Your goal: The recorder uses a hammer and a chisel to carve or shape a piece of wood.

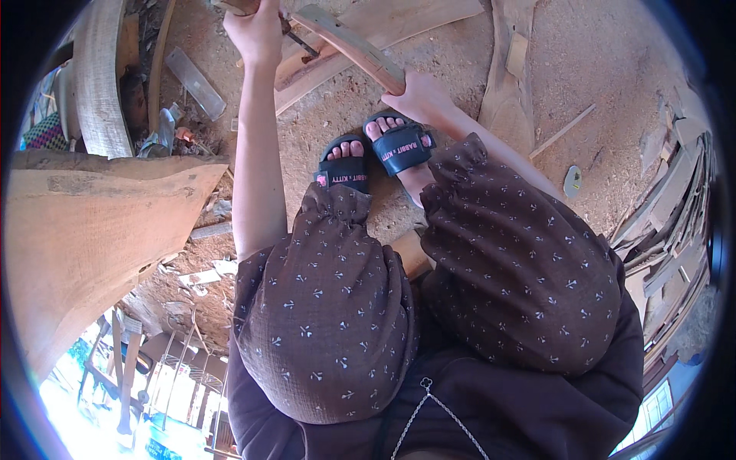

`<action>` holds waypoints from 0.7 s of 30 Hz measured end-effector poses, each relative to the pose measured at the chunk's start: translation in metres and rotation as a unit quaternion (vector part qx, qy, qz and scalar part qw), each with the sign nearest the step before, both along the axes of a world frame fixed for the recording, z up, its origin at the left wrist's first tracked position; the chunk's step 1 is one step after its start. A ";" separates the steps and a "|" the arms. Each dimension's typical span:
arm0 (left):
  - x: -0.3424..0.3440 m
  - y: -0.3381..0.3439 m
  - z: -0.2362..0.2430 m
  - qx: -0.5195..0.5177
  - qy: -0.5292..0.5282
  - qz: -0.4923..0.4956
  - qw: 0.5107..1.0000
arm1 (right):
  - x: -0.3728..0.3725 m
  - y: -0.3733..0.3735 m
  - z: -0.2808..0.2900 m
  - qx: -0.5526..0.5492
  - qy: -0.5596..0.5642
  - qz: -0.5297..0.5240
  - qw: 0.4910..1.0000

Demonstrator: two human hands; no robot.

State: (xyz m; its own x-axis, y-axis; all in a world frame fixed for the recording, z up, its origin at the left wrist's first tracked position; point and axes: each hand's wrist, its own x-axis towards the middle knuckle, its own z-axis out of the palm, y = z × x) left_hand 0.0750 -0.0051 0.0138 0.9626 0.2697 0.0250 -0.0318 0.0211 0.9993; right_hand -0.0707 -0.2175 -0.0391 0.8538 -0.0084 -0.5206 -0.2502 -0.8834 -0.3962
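"What are you gripping?"
"My right hand (423,98) is closed around the lower end of a curved wooden stick (349,46), top centre of the frame. My left hand (257,37), at the upper edge, clasps a wooden piece (238,6), mostly cut off."
"And beside it?"
"A dark metal rod (301,41), just right of my left hand."

Blown-out glare lower left, softer light elsewhere, edges curved, corners black
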 end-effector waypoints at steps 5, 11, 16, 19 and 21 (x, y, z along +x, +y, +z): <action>0.005 0.009 -0.008 0.006 0.011 -0.024 1.000 | 0.002 0.000 0.004 0.002 0.012 0.007 1.000; 0.007 0.009 -0.012 0.013 0.025 -0.056 0.998 | 0.000 -0.001 0.001 -0.008 -0.005 0.003 1.000; 0.004 0.012 -0.004 0.017 0.001 -0.066 0.998 | 0.002 0.002 0.003 0.003 -0.008 -0.001 1.000; 0.000 0.003 -0.004 0.018 0.032 -0.051 0.998 | 0.001 -0.001 0.002 -0.006 0.002 -0.007 1.000; 0.001 0.005 -0.007 0.051 0.014 -0.035 0.998 | 0.003 0.001 0.003 -0.004 0.001 -0.004 1.000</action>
